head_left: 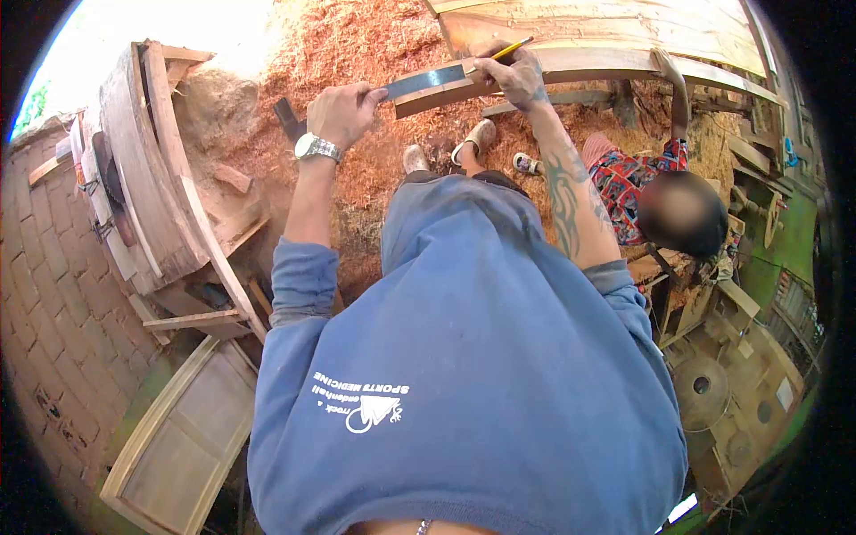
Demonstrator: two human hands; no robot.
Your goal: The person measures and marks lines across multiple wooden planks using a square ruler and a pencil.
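Note:
My left hand (343, 114), with a watch on the wrist, is closed on a try square. The square's steel blade (426, 82) lies along the end part of a long wooden board (597, 61). A dark piece (289, 119) beyond my left wrist looks like the square's stock. My right hand (517, 78) grips a yellow pencil (514, 48) over the board, its tip by the blade's right end. My fingers partly hide the tip and the wood beneath.
At right, another person in a patterned shirt (615, 192) rests a hand (667, 67) on the board. Wood shavings (357, 45) cover the ground. Stacked timber (143, 169) and a framed panel (183, 437) stand at left. A dusty machine table (749, 392) is at lower right.

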